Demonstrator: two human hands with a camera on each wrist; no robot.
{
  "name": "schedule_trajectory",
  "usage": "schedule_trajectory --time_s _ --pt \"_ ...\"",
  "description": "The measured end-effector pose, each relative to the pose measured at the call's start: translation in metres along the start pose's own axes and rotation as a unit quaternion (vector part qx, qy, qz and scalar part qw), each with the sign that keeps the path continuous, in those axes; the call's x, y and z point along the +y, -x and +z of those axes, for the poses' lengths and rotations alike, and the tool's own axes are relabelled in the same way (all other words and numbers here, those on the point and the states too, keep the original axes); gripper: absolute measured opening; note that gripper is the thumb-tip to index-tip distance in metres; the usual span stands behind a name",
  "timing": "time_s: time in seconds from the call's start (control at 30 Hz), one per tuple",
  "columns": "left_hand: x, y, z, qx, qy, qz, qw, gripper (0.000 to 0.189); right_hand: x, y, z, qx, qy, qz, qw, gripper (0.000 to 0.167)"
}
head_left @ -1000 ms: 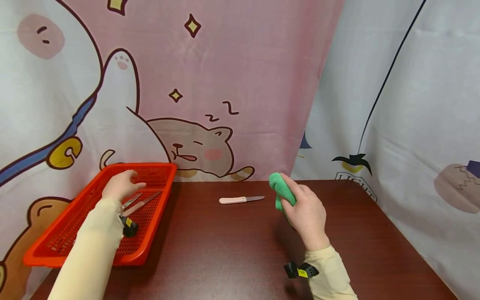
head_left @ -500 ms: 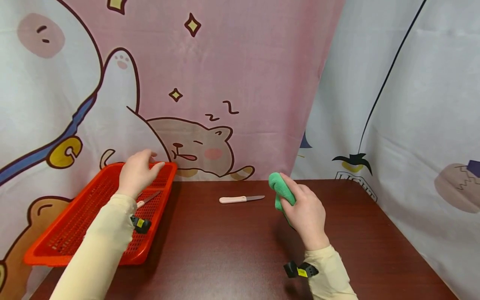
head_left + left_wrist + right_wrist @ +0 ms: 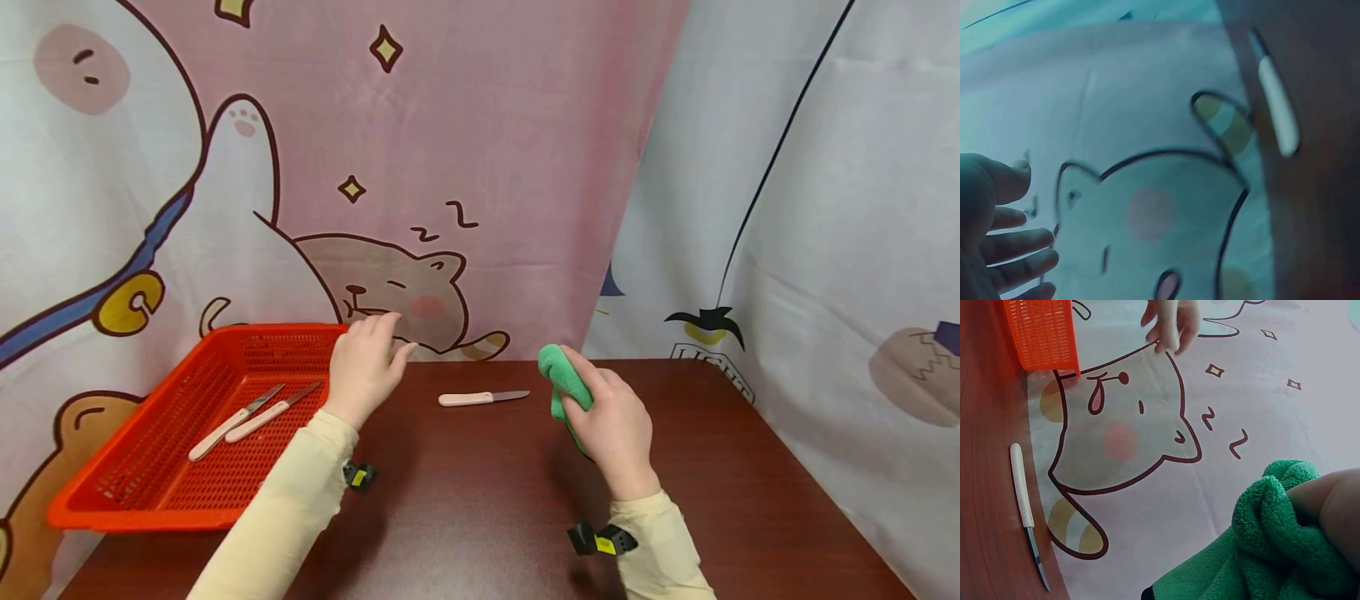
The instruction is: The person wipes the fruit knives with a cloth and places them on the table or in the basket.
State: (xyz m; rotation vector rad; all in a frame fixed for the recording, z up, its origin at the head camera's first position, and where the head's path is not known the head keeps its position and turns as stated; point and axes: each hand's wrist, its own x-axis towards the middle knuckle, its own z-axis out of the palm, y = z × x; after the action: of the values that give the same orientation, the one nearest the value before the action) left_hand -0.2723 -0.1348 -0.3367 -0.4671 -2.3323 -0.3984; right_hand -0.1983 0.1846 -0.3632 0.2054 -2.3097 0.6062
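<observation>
My left hand hovers above the right rim of the red basket, holding nothing, its fingers loosely spread with the thumb apart. A bunched green cloth is gripped in my right hand, above the right part of the table. Between the hands, a white-handled knife lies on the table, blade toward the right. The same knife shows at the upper right of the left wrist view, and the cloth fills the lower right of the right wrist view. Two similar knives lie inside the red basket.
The brown table ends at the back against a pink cartoon-printed curtain. A whitish curtain hangs along the right side. The basket takes up the table's left part, its near rim raised.
My left hand has moved right, from over the basket's inside to its right rim, uncovering the two knives there. My right hand and the cloth have stayed in place.
</observation>
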Motion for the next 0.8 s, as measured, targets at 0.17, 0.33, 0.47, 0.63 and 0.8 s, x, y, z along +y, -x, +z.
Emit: schedule_trajectory --time_s 0.17,0.33,0.47,0.63,0.8 --pt "0.022 0.011 0.035 -0.032 0.003 0.006 0.9995 0.050 0.002 0.000 0.000 0.000 -0.003 0.001 1.0000 0.059" --pt "0.035 0.020 0.071 -0.087 0.006 -0.006 0.9962 0.053 0.002 0.000 0.000 0.004 -0.002 -0.001 1.0000 0.059" --pt "0.039 0.023 0.094 -0.135 -0.003 -0.018 0.9907 0.057 0.002 -0.001 -0.001 0.002 -0.003 0.002 1.0000 0.059" --pt "0.043 0.022 0.115 -0.177 0.008 -0.036 0.9835 0.059 0.002 -0.001 -0.002 -0.001 -0.003 0.006 1.0000 0.059" --pt "0.043 0.019 0.135 -0.210 0.019 -0.050 0.9763 0.064 0.003 -0.002 -0.002 0.000 -0.003 0.007 1.0000 0.059"
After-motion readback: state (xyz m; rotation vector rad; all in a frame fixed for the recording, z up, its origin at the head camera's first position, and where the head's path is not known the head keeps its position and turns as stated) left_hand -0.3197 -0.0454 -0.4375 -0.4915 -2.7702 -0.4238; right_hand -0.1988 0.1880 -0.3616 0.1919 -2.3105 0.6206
